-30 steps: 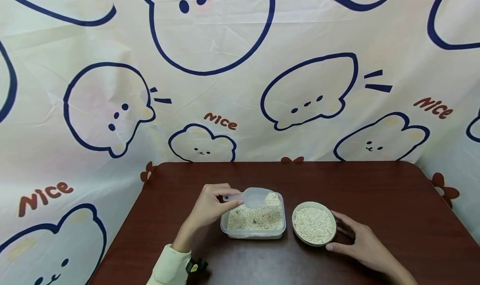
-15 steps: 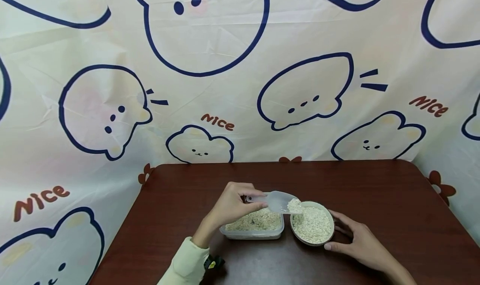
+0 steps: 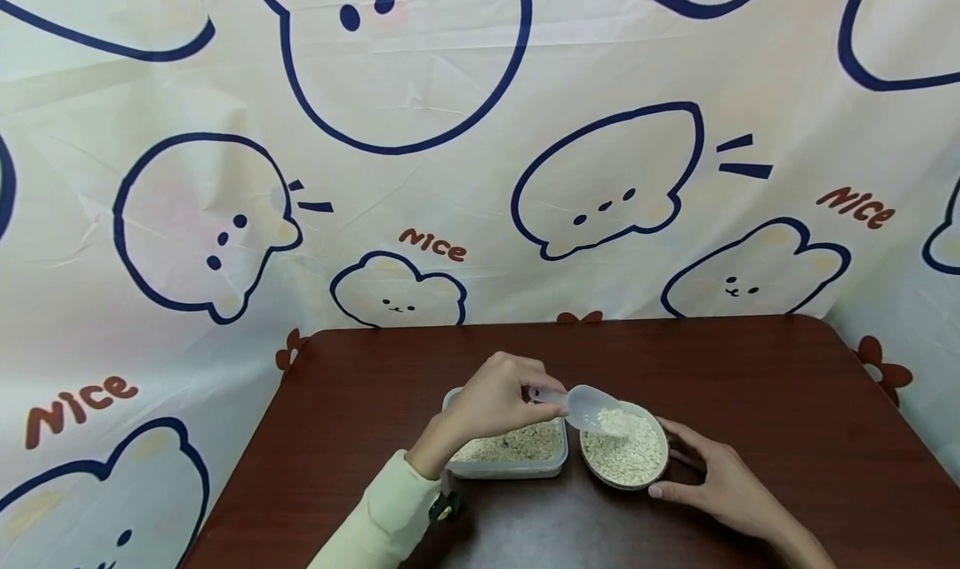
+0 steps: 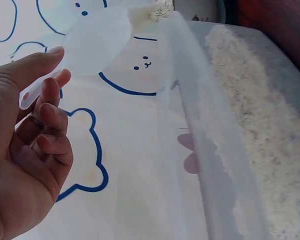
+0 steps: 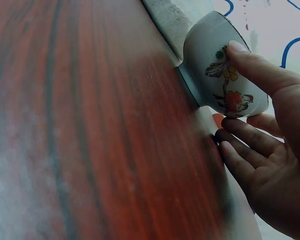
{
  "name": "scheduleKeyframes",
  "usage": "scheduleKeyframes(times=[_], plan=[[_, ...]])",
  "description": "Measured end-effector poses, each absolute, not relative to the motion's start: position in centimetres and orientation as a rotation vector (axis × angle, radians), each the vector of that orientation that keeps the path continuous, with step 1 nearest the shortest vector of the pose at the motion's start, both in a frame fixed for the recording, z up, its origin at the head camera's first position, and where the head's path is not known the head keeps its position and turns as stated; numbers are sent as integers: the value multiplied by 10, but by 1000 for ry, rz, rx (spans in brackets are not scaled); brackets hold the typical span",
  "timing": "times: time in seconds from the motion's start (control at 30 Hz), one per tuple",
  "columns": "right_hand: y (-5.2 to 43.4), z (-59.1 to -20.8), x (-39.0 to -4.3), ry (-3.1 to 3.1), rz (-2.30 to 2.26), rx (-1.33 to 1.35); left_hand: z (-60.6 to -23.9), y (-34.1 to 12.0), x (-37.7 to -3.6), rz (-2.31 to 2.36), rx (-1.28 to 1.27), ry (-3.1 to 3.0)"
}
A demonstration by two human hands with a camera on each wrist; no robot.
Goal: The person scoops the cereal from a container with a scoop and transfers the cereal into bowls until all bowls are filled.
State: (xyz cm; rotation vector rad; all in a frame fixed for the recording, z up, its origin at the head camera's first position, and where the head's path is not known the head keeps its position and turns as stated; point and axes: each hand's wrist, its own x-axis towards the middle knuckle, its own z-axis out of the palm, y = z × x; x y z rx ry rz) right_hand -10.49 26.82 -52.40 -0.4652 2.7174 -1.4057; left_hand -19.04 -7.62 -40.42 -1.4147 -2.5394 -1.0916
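Observation:
My left hand (image 3: 498, 398) pinches the short handle of a translucent plastic scoop (image 3: 589, 406) between thumb and fingers. The scoop tilts over the left part of a small round bowl (image 3: 624, 486), and pale flakes like oats lie at its front edge and in the bowl. In the right wrist view the bowl (image 5: 197, 47) is white with a painted flower and stands upright on the table. My right hand (image 3: 720, 486) holds its side, thumb on the near wall and fingers curved around the other side. A clear plastic container (image 3: 506, 471) of flakes sits under my left forearm, partly hidden.
Everything stands on a dark red-brown wooden table (image 3: 765, 386). Behind it hangs a white cloth (image 3: 465, 186) printed with blue-outlined cartoon animals. The container stands just left of the bowl, a narrow gap between them. A dark band (image 3: 446, 506) shows at my left wrist.
My left hand has carried the scoop of flakes rightward from above the container to over the bowl and tipped it there. My right hand keeps its place at the bowl.

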Motion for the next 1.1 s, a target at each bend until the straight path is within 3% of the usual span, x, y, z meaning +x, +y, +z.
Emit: scheduleKeyframes(times=[1.1], plan=[[269, -525, -106, 2697, -1426, -476, -378, -75, -188, -799, -1492, -2551]])
